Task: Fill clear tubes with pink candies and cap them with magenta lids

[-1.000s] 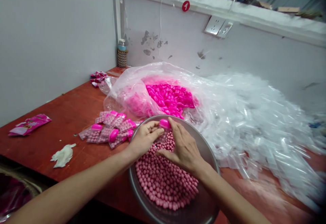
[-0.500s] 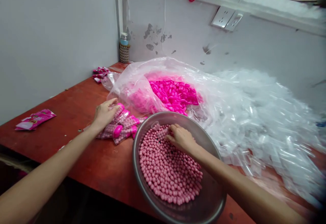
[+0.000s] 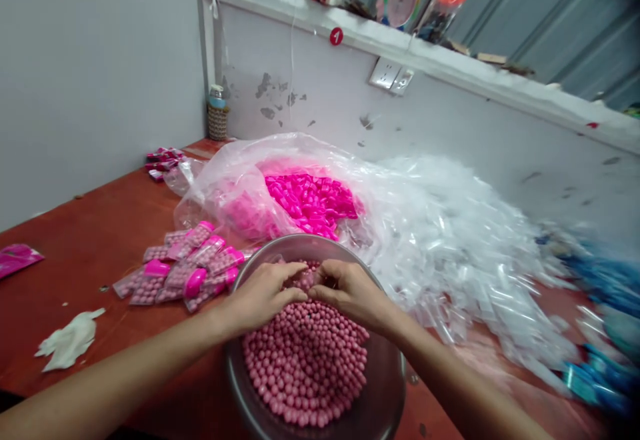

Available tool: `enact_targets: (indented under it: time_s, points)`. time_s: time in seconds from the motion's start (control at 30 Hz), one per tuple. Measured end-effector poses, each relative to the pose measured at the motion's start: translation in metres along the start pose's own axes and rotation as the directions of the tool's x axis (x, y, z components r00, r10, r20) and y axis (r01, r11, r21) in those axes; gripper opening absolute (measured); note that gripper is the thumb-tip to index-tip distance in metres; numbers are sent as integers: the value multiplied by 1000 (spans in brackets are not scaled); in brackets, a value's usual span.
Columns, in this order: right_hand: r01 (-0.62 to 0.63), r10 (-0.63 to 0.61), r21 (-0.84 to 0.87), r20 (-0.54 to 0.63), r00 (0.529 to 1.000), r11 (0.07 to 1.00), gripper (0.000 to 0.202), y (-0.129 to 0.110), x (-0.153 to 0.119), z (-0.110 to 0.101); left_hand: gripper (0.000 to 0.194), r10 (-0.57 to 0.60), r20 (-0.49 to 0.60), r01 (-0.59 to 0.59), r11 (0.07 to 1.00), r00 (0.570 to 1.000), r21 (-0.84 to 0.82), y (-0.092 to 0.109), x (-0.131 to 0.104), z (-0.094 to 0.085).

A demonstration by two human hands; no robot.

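Both my hands meet over a metal bowl (image 3: 387, 387) of round pink beads (image 3: 305, 367). My left hand (image 3: 267, 292) reaches in from the left, thumb and fingers curved round the near side of a small clear plastic container (image 3: 300, 281). My right hand (image 3: 353, 292) pinches it from the right. Much of the container is hidden by my fingers, and how full it is I cannot tell. Beside the bowl's left rim lies a pile of clear containers filled with pink beads (image 3: 187, 263), with bright pink caps.
Behind the bowl, a clear bag (image 3: 225, 167) holds bright pink caps (image 3: 313, 200). Many empty clear containers (image 3: 450, 240) spread to the right, near blue packages (image 3: 600, 373). A torn white scrap (image 3: 70, 340) and a pink packet (image 3: 17, 259) lie left. A bottle (image 3: 217, 113) stands in the corner.
My left hand has left the pile of filled containers and moved right into the bowl, meeting my right hand. The view has shifted, showing more of the shelf and the right side.
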State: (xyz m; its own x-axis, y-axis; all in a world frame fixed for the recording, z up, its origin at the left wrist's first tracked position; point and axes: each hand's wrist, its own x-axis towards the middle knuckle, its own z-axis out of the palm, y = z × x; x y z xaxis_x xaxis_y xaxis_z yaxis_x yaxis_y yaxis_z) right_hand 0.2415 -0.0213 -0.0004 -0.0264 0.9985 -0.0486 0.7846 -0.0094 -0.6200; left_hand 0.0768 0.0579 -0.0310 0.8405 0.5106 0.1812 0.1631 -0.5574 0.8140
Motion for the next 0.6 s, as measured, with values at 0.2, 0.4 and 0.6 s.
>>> enact_targets:
  time_s: [0.2, 0.4, 0.6]
  points:
    - [-25, 14, 323, 37, 999, 946, 25, 34, 5, -26, 18, -146, 80, 166, 870, 986, -465, -1, 2, 13]
    - [-276, 212, -250, -256, 943, 928, 21, 121, 90, -51, 25, -291, 169, 301, 504, 942, -810, -11, 5, 16]
    - [-379, 278, -504, -265, 923, 776, 21, 162, 160, -36, 25, -475, 124, 297, 309, 871, -904, -11, 8, 10]
